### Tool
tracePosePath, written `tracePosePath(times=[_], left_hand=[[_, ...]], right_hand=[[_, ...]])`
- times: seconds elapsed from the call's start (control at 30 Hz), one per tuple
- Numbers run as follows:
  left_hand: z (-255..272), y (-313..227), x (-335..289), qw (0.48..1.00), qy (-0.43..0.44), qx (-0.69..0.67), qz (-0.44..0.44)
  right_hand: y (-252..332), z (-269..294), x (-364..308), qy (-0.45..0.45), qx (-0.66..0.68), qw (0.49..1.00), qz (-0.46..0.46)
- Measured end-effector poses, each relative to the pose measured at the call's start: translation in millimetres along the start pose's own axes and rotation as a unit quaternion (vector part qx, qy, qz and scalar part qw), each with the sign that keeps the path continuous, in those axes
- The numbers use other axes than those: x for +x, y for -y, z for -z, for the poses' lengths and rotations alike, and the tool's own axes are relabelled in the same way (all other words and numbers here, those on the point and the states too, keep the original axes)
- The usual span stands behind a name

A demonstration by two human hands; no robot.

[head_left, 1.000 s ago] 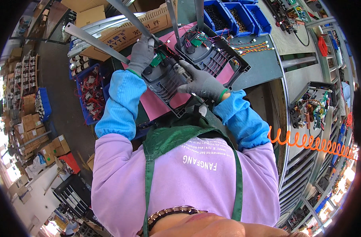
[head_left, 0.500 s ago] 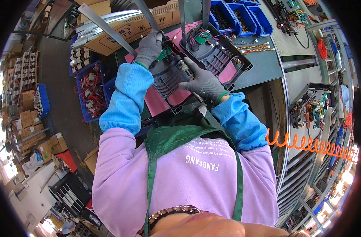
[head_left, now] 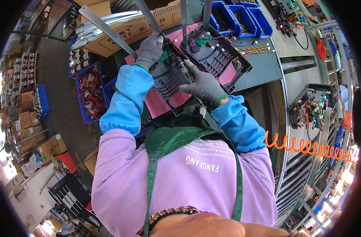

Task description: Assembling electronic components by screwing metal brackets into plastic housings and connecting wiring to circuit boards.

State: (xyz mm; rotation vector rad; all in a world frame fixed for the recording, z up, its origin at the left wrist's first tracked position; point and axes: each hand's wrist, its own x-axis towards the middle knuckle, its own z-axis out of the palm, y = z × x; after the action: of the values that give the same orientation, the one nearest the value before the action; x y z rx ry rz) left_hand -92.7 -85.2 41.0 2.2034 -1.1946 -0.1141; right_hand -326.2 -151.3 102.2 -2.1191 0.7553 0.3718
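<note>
- My left hand [head_left: 150, 51], grey-gloved, bends over the far left part of the near black housing [head_left: 164, 81], just beside a green circuit board [head_left: 164, 57]; its fingers are curled, but I cannot tell whether they pinch a part or merely steady the edge.
- My right hand [head_left: 205, 83], likewise gloved, wraps thumb and fingers about a silver driver [head_left: 183, 71]; the tool slants over the housing, its dark end pointing away from me toward my left hand; whether that end meets a screw is hidden.
- The near housing lies beneath and between my hands, ribbed interior upward, on a pink sheet [head_left: 154, 103]; a second black housing [head_left: 210, 59] lies just beyond my right hand.
- Grey metal bars [head_left: 107, 31] rise beyond my left hand; blue bins [head_left: 266, 31] and loose bundled wires [head_left: 253, 51] lie beyond my right; an orange coiled hose [head_left: 272, 144] hangs to the right of my right sleeve.
- Possible faults, in my judgement: a tilted driver could skid and scratch the board or strike my left fingers; too light a left hand could let the housing turn on the sheet; a stray wire under the driver's end could be pinched.
</note>
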Motion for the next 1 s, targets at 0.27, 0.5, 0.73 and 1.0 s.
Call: tracePosePath(times=[0.27, 0.5, 0.73, 1.0], left_hand=[[-3.4, 7.3, 0.6, 1.0, 0.006, -0.01, -0.005], [-7.2, 10.0, 5.0, 1.0, 0.017, 0.001, -0.013], [-3.6, 11.5, 11.7, 0.997, 0.067, 0.024, 0.04], [-3.5, 22.9, 4.8, 0.998, 0.055, -0.028, 0.013]], right_hand=[[-2.8, -3.0, 1.6, 0.0, 0.019, 1.0, 0.004], [-6.0, -3.0, 1.8, -0.01, 0.059, 0.998, 0.008], [2.1, 6.0, 5.1, -0.007, 0.033, 0.999, 0.008], [4.9, 3.7, 8.1, 0.005, 0.091, 0.996, 0.023]])
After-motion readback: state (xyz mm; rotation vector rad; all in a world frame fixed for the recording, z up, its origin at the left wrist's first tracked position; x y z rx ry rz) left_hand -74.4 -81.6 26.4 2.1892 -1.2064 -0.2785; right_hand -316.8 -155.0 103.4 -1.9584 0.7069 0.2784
